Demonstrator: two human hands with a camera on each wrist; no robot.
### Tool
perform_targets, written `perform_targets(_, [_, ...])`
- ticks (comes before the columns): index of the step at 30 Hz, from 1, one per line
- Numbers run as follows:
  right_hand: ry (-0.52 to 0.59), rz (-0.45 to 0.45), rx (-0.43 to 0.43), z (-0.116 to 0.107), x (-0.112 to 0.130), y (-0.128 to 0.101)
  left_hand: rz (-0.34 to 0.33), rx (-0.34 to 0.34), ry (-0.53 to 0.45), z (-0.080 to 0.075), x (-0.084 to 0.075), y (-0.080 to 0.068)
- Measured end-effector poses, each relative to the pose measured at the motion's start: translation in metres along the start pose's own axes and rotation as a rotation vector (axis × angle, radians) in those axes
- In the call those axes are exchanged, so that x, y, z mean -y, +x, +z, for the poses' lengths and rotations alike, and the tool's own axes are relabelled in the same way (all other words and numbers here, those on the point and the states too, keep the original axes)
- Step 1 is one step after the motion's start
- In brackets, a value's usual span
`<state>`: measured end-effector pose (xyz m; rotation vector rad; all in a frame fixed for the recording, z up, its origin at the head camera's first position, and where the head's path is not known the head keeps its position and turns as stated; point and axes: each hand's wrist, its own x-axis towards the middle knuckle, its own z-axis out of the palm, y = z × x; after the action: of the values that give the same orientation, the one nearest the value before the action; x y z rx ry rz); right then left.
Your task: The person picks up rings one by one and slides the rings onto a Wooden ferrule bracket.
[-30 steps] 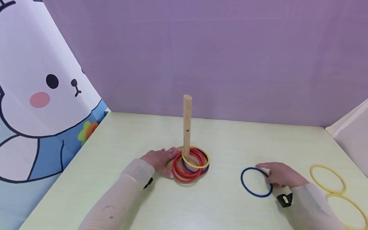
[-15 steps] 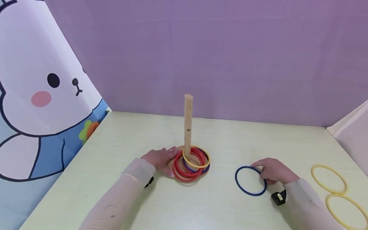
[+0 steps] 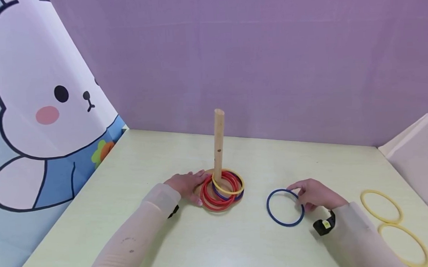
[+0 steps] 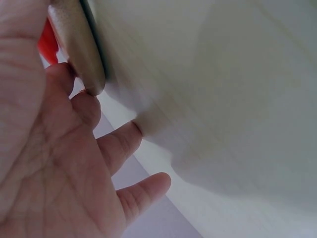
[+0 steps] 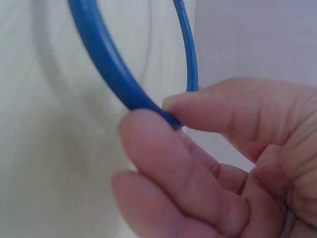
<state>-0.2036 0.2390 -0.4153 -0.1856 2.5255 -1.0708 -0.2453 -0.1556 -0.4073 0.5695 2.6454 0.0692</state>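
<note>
A wooden peg (image 3: pixel 219 143) stands upright on a round wooden base (image 3: pixel 199 189) in the middle of the pale table (image 3: pixel 241 245). Red, blue and yellow rings (image 3: pixel 222 189) lie stacked around the peg. My left hand (image 3: pixel 185 182) rests flat against the base's left edge (image 4: pixel 81 54), fingers straight. My right hand (image 3: pixel 317 196) pinches the right side of a blue ring (image 3: pixel 272 215), thumb and fingers closed on its rim (image 5: pixel 124 79). The ring is right of the peg, just above the table.
Two yellow rings (image 3: pixel 381 206) (image 3: pixel 405 244) lie flat near the table's right edge. A purple wall (image 3: pixel 250 59) stands behind the table, a rabbit-printed panel (image 3: pixel 42 106) on the left and a pale panel (image 3: pixel 418 159) on the right.
My right hand has drawn the blue ring leftward toward the peg and raised its held side a little. The left hand has stayed on the base.
</note>
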Motion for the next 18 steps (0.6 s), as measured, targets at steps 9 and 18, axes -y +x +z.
perform_targets(9, [0.016, -0.001, -0.003, -0.008, 0.012, -0.003, -0.031, 0.000, -0.008, 0.001, -0.002, -0.001])
perform_targets(18, [0.121, -0.038, -0.055, -0.029, 0.038, -0.010, -0.010, -0.007, -0.003, 0.000, -0.002, -0.003])
